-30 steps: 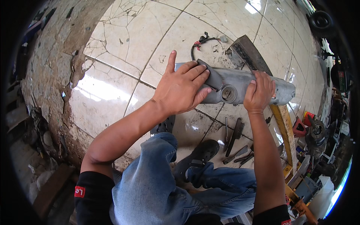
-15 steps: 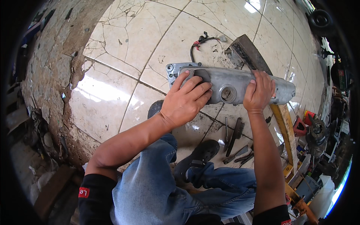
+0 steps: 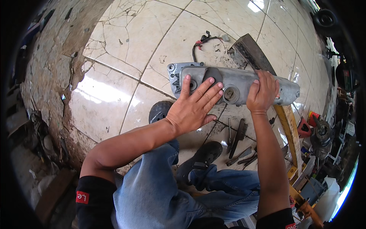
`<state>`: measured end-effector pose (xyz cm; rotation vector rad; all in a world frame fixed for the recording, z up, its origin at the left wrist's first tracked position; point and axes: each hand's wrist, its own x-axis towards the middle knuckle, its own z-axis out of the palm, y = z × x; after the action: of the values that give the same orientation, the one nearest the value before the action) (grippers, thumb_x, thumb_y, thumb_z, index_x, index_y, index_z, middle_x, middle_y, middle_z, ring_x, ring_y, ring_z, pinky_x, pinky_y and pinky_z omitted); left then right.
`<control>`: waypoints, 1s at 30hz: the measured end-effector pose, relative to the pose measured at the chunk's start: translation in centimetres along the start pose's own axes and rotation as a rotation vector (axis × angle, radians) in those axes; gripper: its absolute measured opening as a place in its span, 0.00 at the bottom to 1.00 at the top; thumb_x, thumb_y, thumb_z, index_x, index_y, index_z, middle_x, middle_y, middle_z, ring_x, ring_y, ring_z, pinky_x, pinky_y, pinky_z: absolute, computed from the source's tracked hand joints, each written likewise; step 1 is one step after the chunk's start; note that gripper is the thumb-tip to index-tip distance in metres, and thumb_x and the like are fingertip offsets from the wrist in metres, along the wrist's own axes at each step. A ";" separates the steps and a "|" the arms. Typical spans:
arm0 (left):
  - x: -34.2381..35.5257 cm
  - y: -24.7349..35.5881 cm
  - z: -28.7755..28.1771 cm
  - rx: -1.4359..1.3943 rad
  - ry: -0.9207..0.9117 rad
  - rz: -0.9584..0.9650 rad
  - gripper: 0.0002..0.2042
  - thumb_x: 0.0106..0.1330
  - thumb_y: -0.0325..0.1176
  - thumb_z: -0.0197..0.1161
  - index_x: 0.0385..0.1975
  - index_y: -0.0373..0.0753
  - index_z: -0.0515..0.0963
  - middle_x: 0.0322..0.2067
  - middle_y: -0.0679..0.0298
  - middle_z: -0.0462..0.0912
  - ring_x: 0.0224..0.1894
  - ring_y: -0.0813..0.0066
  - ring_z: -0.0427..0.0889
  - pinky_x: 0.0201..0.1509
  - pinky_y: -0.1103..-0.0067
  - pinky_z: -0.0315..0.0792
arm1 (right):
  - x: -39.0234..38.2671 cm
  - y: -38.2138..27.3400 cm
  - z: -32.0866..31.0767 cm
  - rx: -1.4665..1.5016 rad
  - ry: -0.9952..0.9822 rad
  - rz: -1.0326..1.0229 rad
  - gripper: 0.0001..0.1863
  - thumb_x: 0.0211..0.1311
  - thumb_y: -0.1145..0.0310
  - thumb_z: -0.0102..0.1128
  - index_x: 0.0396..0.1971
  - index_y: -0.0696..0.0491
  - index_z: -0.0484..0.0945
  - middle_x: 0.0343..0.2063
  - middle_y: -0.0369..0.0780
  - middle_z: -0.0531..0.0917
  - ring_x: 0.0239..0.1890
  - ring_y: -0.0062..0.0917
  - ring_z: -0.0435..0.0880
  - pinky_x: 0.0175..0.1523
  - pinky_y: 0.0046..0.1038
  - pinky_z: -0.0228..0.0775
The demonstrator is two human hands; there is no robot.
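A long grey cast-metal engine cover [image 3: 240, 78] with a round opening lies across in front of me, raised off the tiles at its right part. My right hand [image 3: 263, 93] is closed around its right part, thumb and fingers bent over the edge. Over the left part, my left hand [image 3: 193, 108] rests flat with its fingers stretched and spread. Under its fingertips is a thin dark grey sheet [image 3: 214, 75], like sandpaper, mostly visible above the middle fingers. At the left end a bolted metal housing [image 3: 174, 71] with screw holes sticks out from beneath.
A dark metal block [image 3: 253, 53] stands behind the cover, near a wire with a connector [image 3: 202, 42]. A yellow bar [image 3: 288, 128] runs at the right. By my shoe [image 3: 202, 158] lie a brush [image 3: 238, 135] and several hand tools. Cracked tiles meet rough ground at the left.
My left hand has flattened and spread its fingers, with the thumb now out to the side. More of the dark sheet shows. The right hand keeps its grip.
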<state>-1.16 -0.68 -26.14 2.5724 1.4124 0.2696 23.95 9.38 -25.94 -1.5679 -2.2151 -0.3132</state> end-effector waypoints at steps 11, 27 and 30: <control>2.0 -0.1 -0.8 0.060 0.023 -0.092 0.38 0.68 0.63 0.48 0.73 0.45 0.60 0.76 0.68 0.51 0.77 0.67 0.47 0.70 0.35 0.39 | 0.0 0.0 0.1 -0.002 -0.006 0.005 0.18 0.59 0.64 0.49 0.45 0.51 0.81 0.48 0.39 0.82 0.59 0.38 0.75 0.70 0.48 0.50; -1.3 1.5 1.1 0.037 -0.099 0.039 0.39 0.67 0.63 0.49 0.73 0.47 0.58 0.77 0.68 0.48 0.78 0.66 0.43 0.71 0.36 0.40 | 0.0 0.1 -0.1 -0.016 -0.027 0.022 0.18 0.60 0.63 0.49 0.46 0.51 0.81 0.49 0.39 0.82 0.59 0.38 0.75 0.70 0.48 0.50; -1.4 0.7 1.2 0.049 -0.051 0.054 0.38 0.67 0.63 0.50 0.73 0.49 0.58 0.76 0.71 0.49 0.78 0.68 0.44 0.69 0.33 0.36 | 0.2 0.2 0.0 -0.008 -0.011 0.019 0.18 0.59 0.64 0.50 0.46 0.51 0.81 0.49 0.39 0.82 0.59 0.38 0.75 0.69 0.48 0.50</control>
<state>-1.04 -2.30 -27.18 2.6401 1.3501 0.1775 24.04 9.57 -25.86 -1.5970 -2.2088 -0.3088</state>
